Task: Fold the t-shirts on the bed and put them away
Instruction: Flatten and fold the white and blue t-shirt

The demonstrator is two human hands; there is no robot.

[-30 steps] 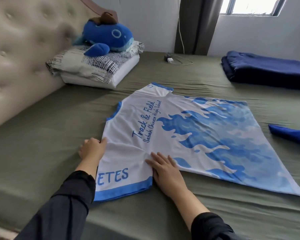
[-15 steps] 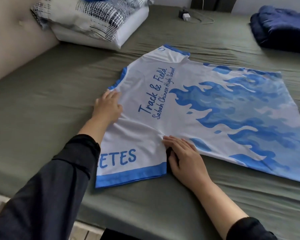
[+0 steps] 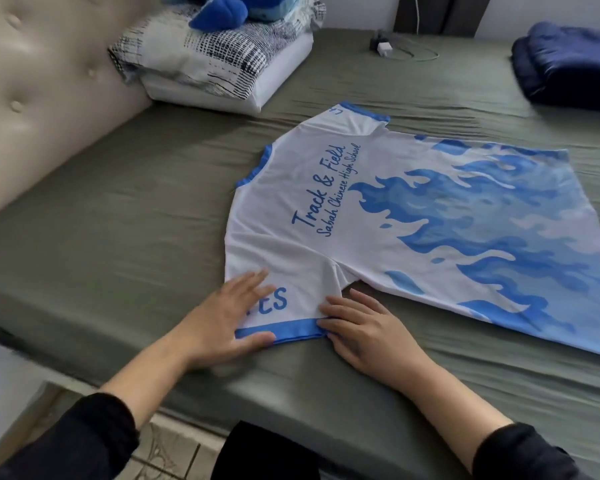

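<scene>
Your left hand (image 3: pixel 222 320) and right hand (image 3: pixel 368 334), both flat, press the near sleeve (image 3: pixel 291 306) of the t-shirt (image 3: pixel 430 216); next, fold it inward.

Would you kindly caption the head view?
Both hands, left and right, press the white-and-blue flame-print t-shirt's sleeve flat.

White t-shirt (image 3: pixel 378 216) with blue flame print is lying flat on the green bed sheet (image 3: pixel 136 209), near sleeve pointing toward the camera. Left hand (image 3: pixel 222 320) is pressing flat on that sleeve, fingers straight, partly covering blue lettering. Right hand (image 3: pixel 364 332) is resting just beside it, fingertips touching the sleeve's blue hem. Far left: patterned pillow (image 3: pixel 215 60) is sitting against the padded headboard (image 3: pixel 42 81). Far right: dark blue folded fabric (image 3: pixel 565 74) is lying on the sheet.
</scene>
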